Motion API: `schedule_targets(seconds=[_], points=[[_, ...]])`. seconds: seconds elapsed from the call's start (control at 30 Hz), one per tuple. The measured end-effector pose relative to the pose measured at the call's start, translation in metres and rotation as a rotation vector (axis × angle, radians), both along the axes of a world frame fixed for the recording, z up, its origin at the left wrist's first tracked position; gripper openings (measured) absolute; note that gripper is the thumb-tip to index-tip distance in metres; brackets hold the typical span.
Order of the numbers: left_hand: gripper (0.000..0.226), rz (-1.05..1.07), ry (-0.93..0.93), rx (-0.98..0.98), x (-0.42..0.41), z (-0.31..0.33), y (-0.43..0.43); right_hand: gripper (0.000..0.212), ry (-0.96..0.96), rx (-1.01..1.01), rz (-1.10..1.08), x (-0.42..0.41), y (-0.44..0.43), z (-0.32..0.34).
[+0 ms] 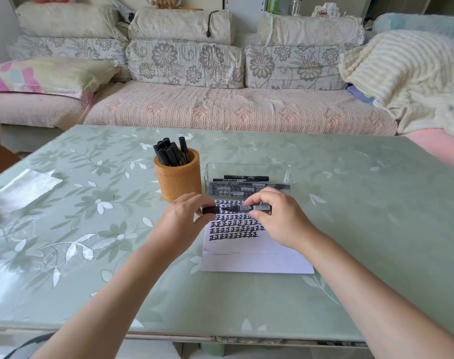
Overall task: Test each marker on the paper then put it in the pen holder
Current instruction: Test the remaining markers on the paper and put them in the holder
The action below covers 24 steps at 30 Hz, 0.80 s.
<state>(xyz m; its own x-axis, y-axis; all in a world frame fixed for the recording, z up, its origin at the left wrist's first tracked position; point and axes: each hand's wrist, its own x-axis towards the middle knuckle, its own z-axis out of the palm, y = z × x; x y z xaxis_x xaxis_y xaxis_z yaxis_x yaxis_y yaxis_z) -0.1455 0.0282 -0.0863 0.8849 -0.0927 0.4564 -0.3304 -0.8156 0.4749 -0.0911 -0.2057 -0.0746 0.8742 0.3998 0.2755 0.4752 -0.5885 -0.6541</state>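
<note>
Far to the left of our hands, a clear plastic sheet (26,189) lies near the table (363,229) edge, with open tabletop between it and us. Just beyond our left hand (187,218) stands the pen holder (178,178), filled with upright markers. Our left hand pinches the cap (211,209); our right hand (275,216) pinches the barrel of the marker (246,208), held level above the paper (254,260). Cap and barrel appear slightly apart. Beyond our right hand, touching the paper's far edge, sits the clear tray (249,168) of markers. To the right, the tabletop lies open to its edge.
</note>
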Motion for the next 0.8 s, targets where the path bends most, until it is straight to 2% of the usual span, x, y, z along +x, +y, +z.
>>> schedule_targets(seconds=[0.37, 0.53, 0.63, 0.73, 0.8], points=[[0.013, -0.118, 0.032, 0.032, -0.001, -0.002, -0.008, 0.019, 0.059, -0.076, 0.093, -0.005, 0.012, -0.006], [0.013, -0.146, 0.041, 0.047, 0.001, -0.003, -0.006, 0.016, -0.103, -0.132, 0.065, -0.008, 0.015, -0.003], [0.014, -0.144, 0.016, 0.008, 0.001, -0.002, -0.005, 0.011, -0.120, -0.179, 0.100, -0.008, 0.019, -0.001], [0.018, -0.164, -0.004, 0.023, 0.000, -0.001, -0.005, 0.027, -0.096, -0.298, 0.146, -0.007, 0.021, 0.001], [0.016, -0.170, -0.012, 0.009, 0.001, -0.001, -0.004, 0.029, -0.058, -0.359, 0.151, -0.006, 0.022, 0.005]])
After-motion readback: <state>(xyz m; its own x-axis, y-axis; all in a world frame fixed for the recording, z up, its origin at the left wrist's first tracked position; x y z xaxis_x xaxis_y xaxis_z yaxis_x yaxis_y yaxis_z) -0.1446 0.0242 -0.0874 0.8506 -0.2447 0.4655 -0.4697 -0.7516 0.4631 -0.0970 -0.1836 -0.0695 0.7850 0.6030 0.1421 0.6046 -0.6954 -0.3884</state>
